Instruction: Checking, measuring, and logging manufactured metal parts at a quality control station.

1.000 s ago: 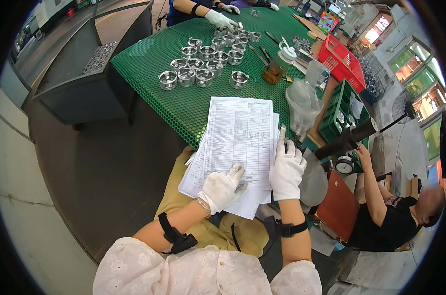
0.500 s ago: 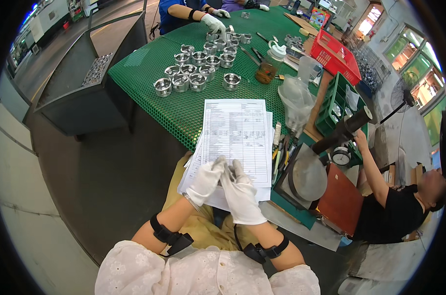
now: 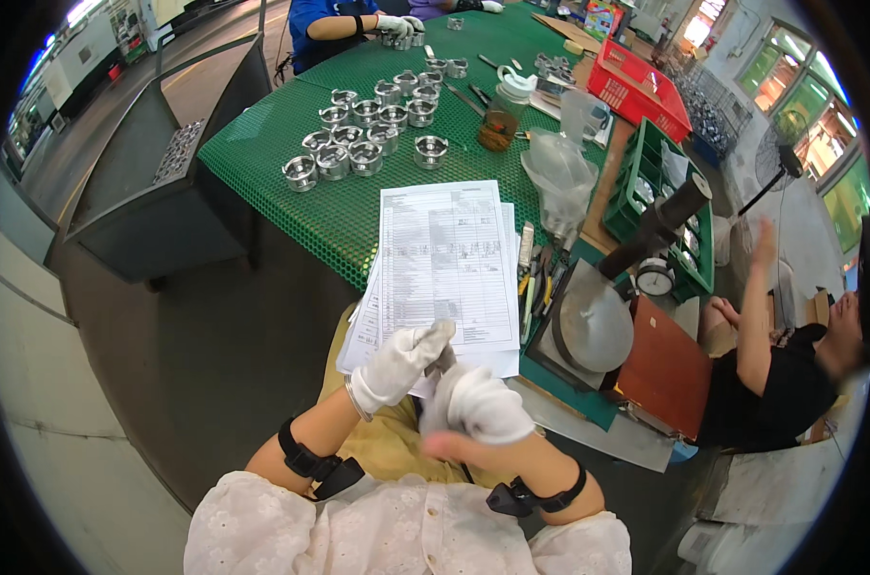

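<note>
My left hand [image 3: 396,364], in a white glove, is closed in a pinch over the lower edge of the printed sheets [image 3: 444,268]. Something greyish shows at its fingertips, too unclear to name. Beside it my right hand [image 3: 483,407], also white-gloved, is smeared by motion. Its fingers cannot be made out, and a blurred patch of bare skin shows below the glove. The sheets lie stacked on the green mesh-patterned table [image 3: 262,149]. Beyond them stand several shiny metal ring-shaped parts [image 3: 366,156], with one ring part [image 3: 431,150] a little apart to the right.
Right of the papers lie pens and pliers [image 3: 540,283], a dial gauge stand [image 3: 593,326], a plastic bag [image 3: 561,177] and a lidded jar [image 3: 502,120]. Green [image 3: 689,278] and red crates [image 3: 636,86] stand beyond. A co-worker's gloved hands [image 3: 396,26] touch ring parts; another person [image 3: 780,383] sits right. Left stands a metal cart [image 3: 157,216].
My hands have drawn apart slightly, the right turning and moving down in a blur. The right co-worker's arm has left the gauge stand and is raised. The view has shifted slightly.
</note>
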Motion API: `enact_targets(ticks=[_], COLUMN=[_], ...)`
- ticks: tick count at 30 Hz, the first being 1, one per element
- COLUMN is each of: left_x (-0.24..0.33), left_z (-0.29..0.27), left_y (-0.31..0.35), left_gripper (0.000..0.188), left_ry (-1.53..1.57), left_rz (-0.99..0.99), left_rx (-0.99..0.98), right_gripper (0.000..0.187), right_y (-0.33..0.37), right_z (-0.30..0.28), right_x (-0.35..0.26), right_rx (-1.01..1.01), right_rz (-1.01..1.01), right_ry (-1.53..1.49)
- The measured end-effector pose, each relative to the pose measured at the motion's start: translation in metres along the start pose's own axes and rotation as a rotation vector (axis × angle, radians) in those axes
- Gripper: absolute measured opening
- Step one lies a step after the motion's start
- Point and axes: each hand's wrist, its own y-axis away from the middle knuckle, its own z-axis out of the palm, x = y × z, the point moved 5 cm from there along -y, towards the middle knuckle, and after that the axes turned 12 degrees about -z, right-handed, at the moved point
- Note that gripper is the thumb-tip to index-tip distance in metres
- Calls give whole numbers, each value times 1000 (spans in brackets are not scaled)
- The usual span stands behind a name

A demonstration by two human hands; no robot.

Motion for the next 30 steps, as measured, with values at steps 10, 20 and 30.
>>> enact_targets(ticks=[10, 20, 30], left_x=[-16, -17, -21], left_z=[-15, -17, -17], left_y=[-29, -28, -29], left_gripper=[35, 31, 35], left_ry=[-195, -161, -136], left_rz=[3, 18, 68], left_rx=[244, 242, 271], right_gripper=[35, 38, 39], right_y=[-33, -20, -12], right_z=[-20, -12, -4], right_x=[-133, -130, -118], right_rx=[178, 404, 576], right_rz=[-622, -794, -625], right_ry=[-354, -519, -529])
